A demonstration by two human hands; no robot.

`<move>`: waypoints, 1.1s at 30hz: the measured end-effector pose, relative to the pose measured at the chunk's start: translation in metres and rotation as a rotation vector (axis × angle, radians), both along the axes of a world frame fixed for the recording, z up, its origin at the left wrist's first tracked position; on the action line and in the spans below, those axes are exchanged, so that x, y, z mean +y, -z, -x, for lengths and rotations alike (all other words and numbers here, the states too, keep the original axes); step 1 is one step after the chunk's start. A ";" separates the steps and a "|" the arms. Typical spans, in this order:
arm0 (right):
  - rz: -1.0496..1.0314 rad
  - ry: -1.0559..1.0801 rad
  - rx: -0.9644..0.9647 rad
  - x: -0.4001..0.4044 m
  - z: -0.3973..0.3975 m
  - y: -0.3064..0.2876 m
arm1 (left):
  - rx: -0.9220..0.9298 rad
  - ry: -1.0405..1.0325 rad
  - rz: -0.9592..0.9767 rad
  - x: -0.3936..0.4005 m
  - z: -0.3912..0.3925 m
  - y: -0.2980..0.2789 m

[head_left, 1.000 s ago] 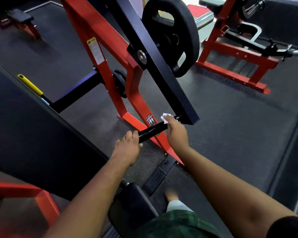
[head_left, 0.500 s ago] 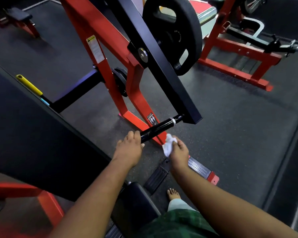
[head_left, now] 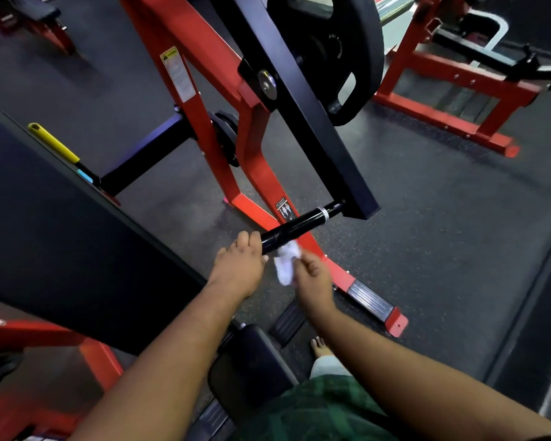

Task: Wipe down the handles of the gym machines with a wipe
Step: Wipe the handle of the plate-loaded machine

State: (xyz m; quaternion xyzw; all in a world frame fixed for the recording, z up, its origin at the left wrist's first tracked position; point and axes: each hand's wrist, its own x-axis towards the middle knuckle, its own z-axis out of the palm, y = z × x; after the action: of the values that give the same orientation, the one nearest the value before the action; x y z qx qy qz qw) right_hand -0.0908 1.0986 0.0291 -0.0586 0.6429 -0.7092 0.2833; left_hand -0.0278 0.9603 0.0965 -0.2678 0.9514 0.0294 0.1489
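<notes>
A glossy black handle (head_left: 299,225) sticks out from the lower end of a black lever arm (head_left: 303,100) on a red machine. My left hand (head_left: 239,265) grips the near end of that handle, fingers curled over it. My right hand (head_left: 312,276) pinches a crumpled white wipe (head_left: 285,262) just below the handle's near half. The wipe's top edge sits against or very close to the handle's underside.
A black weight plate (head_left: 334,49) hangs on the lever above. The red frame leg (head_left: 255,173) and its ribbed foot plate (head_left: 368,302) run under my hands. A dark padded board (head_left: 54,233) fills the left. Another red machine (head_left: 452,113) stands at the far right. My bare foot (head_left: 320,346) rests on the floor.
My right hand slid off the far end of the handle with the wipe, dropped below it, and has moved back toward my left hand. My left hand kept its grip.
</notes>
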 end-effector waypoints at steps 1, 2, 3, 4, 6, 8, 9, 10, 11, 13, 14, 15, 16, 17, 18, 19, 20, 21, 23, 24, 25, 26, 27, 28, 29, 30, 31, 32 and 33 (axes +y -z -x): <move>-0.091 0.096 0.080 0.007 0.019 0.005 | 0.007 -0.003 -0.002 0.000 0.000 -0.001; -0.164 0.173 0.162 0.012 0.039 0.010 | 0.015 -0.009 -0.008 0.001 0.000 -0.001; -0.227 0.210 0.248 0.015 0.059 0.013 | 0.020 -0.011 -0.013 0.000 0.000 -0.001; -0.268 0.217 0.332 0.014 0.074 0.018 | 0.021 -0.012 -0.014 0.000 0.000 0.000; -0.329 0.157 0.419 0.006 0.083 0.021 | 0.019 -0.017 -0.018 0.001 0.000 -0.001; -0.365 0.096 0.493 -0.001 0.071 0.021 | 0.017 -0.021 -0.023 0.001 0.001 -0.001; -0.378 0.062 0.542 -0.002 0.061 0.022 | 0.016 -0.027 -0.023 0.001 0.001 -0.001; -0.377 0.012 0.601 -0.003 0.050 0.026 | 0.013 -0.030 -0.022 0.002 0.001 -0.001; -0.377 -0.053 0.664 -0.001 0.038 0.028 | 0.013 -0.029 -0.020 0.002 0.001 0.000; -0.375 -0.218 0.812 0.003 0.016 0.027 | 0.001 -0.034 -0.013 0.001 0.001 0.001; -0.339 -0.297 0.888 0.007 0.008 0.024 | -0.006 -0.032 -0.004 0.001 0.000 0.002; -0.293 -0.344 0.951 0.012 0.004 0.018 | -0.013 -0.025 0.007 0.001 0.000 0.003; -0.257 -0.335 0.985 0.016 0.005 0.009 | -0.011 -0.023 0.012 0.001 -0.001 0.003; -0.251 -0.264 0.977 0.019 0.014 0.002 | 0.005 -0.029 0.008 0.001 -0.001 0.003; -0.264 -0.170 0.919 0.020 0.029 -0.005 | 0.020 -0.038 -0.008 0.002 -0.001 0.001; -0.297 -0.083 0.880 0.018 0.051 -0.009 | 0.035 -0.045 -0.026 0.002 0.000 0.000; -0.354 -0.047 0.872 0.015 0.075 -0.011 | 0.045 -0.049 -0.035 0.003 0.000 -0.001; -0.458 -0.083 0.903 0.010 0.095 -0.012 | 0.047 -0.052 -0.037 0.003 0.000 -0.001; -0.730 -0.303 0.980 -0.005 0.121 -0.017 | 0.049 -0.049 -0.031 0.004 -0.001 -0.003; -0.816 -0.403 1.005 -0.012 0.124 -0.020 | 0.049 -0.042 -0.027 0.003 -0.001 -0.003; -0.854 -0.486 1.023 -0.022 0.121 -0.029 | 0.051 -0.034 -0.017 0.003 -0.002 -0.003; -0.854 -0.566 1.036 -0.031 0.112 -0.037 | 0.059 -0.028 -0.010 0.002 -0.003 -0.003; -0.854 -0.660 1.038 -0.040 0.101 -0.047 | 0.077 -0.024 -0.006 0.002 -0.005 -0.002; -0.840 -0.749 1.034 -0.049 0.089 -0.054 | 0.100 -0.022 -0.008 0.001 -0.007 -0.001; -0.798 -0.815 1.021 -0.053 0.076 -0.059 | 0.123 -0.024 -0.010 0.001 -0.010 0.000; -0.710 -0.830 1.026 -0.053 0.065 -0.061 | 0.144 -0.030 -0.009 0.001 -0.014 0.001; -0.605 -0.825 1.038 -0.047 0.055 -0.063 | 0.162 -0.036 -0.007 0.001 -0.019 0.001; -0.525 -0.809 1.043 -0.039 0.052 -0.067 | 0.172 -0.037 -0.005 0.001 -0.024 0.001; -0.484 -0.770 1.021 -0.033 0.059 -0.072 | 0.174 -0.028 0.002 0.001 -0.027 0.000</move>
State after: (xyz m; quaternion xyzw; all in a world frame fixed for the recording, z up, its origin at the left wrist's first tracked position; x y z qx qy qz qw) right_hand -0.1495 1.0656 0.1014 -0.5452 0.7699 -0.2776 0.1816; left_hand -0.0005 0.9613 0.0962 -0.2778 0.9570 0.0536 0.0647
